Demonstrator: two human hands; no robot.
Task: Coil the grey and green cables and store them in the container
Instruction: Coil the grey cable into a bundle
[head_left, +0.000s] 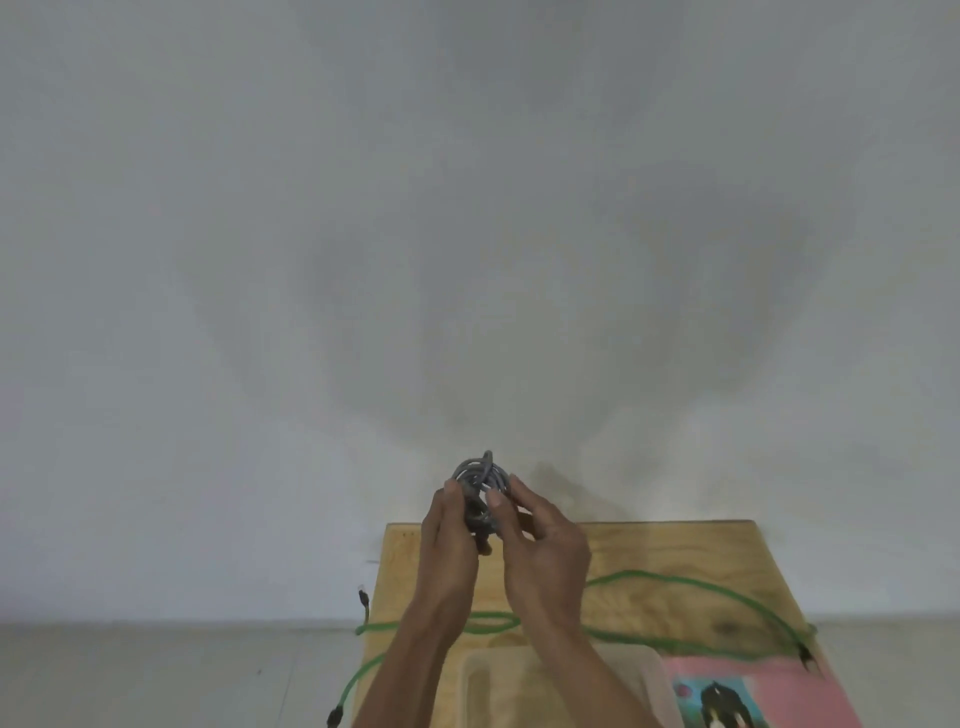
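The grey cable is wound into a small tight coil, held up above the far edge of the wooden table. My left hand grips the coil's left side, and my right hand pinches its right side with thumb and fingers. The green cable lies uncoiled in long loops across the table, one end hanging off the left edge with a dark plug. A clear plastic container sits at the near edge, partly hidden by my forearms.
A pink lid or card with a picture lies beside the container at the lower right. A plain grey wall fills the view behind the table. Pale floor shows at the left. Another plug end sticks up at the table's left side.
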